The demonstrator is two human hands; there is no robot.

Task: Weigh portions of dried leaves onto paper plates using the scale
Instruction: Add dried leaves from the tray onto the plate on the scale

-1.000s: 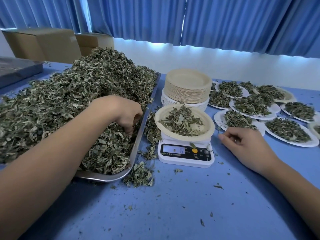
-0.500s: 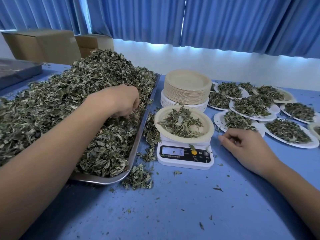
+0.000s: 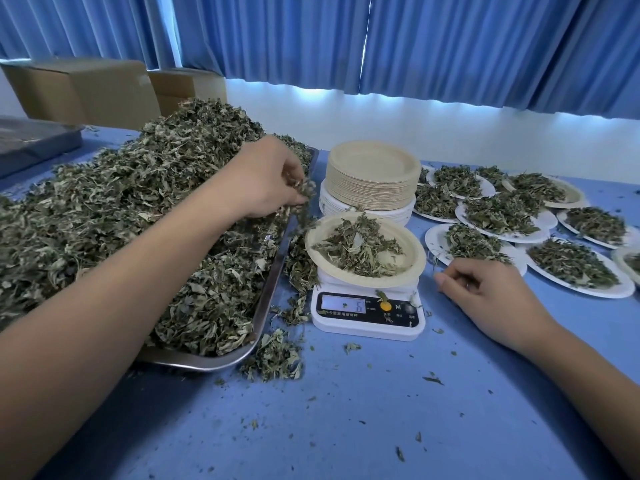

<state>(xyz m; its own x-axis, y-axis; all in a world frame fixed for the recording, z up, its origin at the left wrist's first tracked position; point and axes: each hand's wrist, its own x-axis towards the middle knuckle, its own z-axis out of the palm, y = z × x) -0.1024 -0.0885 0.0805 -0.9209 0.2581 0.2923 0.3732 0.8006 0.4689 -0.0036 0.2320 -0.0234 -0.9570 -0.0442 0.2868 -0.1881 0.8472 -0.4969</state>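
Observation:
A big heap of dried leaves [image 3: 114, 216] fills a metal tray [image 3: 273, 271] on the left. My left hand [image 3: 266, 178] is raised above the tray's right edge and pinches a small bunch of leaves, just left of the scale. The white digital scale [image 3: 367, 313] carries a beige paper plate [image 3: 412, 251] with a loose portion of leaves; its display shows a 6. My right hand [image 3: 485, 289] rests on the blue table to the right of the scale, fingers loosely curled, holding nothing.
A stack of empty paper plates [image 3: 372, 174] stands behind the scale. Several filled plates [image 3: 502, 213] cover the table's right side. Spilled leaves [image 3: 273, 358] lie by the tray's corner. Cardboard boxes [image 3: 83, 88] sit at the back left, below blue curtains.
My left hand came up out of the leaf heap with a pinch of leaves and moved right toward the scale. My right hand stayed put.

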